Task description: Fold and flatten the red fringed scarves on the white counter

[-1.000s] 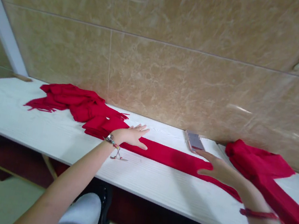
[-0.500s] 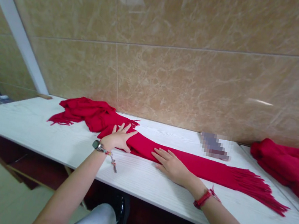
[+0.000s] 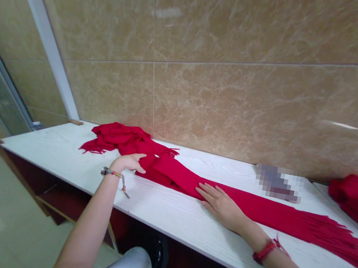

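Well, see the white tabletop (image 3: 166,208) first, then the long red scarf (image 3: 265,211) laid flat along it, likely light, soft and floppy, hard to break, and best held by both long edges, away from the stringy fringe (image 3: 337,236). Next, find the scarf's middle right under the right hand (image 3: 223,206), pressed palm-down with fingers a bit apart, and its layered end at the left hand (image 3: 127,163), thumb and fingers spread.

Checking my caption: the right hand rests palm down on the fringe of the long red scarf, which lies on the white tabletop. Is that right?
Not quite: in the head view, the right hand rests on the unfringed part of the long red scarf; the fringe lies farther right.
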Demonstrator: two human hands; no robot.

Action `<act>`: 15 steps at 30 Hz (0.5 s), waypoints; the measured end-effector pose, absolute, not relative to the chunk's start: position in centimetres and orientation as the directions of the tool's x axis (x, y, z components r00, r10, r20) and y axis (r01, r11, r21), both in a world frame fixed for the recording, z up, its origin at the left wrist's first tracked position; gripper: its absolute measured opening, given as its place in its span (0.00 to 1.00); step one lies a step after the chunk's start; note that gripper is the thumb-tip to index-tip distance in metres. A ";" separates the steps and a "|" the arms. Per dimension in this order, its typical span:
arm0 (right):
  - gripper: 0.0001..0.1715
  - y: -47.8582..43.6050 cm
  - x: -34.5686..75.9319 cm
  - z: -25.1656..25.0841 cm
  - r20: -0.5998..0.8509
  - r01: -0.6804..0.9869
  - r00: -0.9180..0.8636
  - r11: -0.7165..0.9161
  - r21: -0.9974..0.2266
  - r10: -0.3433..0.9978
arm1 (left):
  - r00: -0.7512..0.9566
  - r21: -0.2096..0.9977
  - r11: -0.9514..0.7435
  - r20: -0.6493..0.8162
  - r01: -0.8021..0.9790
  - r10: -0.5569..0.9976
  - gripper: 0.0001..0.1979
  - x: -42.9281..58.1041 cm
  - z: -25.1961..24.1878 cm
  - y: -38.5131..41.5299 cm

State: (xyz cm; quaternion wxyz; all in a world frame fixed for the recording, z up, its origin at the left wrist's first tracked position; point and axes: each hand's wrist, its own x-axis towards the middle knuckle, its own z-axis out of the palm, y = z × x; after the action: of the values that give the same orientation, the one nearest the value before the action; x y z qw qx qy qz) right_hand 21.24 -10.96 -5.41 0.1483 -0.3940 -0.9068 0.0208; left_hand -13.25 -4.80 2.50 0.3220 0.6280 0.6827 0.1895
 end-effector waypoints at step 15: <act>0.26 -11.1 21.6 -5.8 0.255 0.712 -0.638 0.683 -0.164 0.727 | -0.164 0.926 0.072 -0.011 0.369 0.986 0.24 -15.9 0.6 -3.9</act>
State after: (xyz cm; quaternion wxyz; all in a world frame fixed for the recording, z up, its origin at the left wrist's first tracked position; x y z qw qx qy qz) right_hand 21.63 -11.08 -5.82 0.1516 -0.3976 -0.9046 0.0243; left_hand -15.90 -3.88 0.59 0.3647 0.5339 0.6348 0.4229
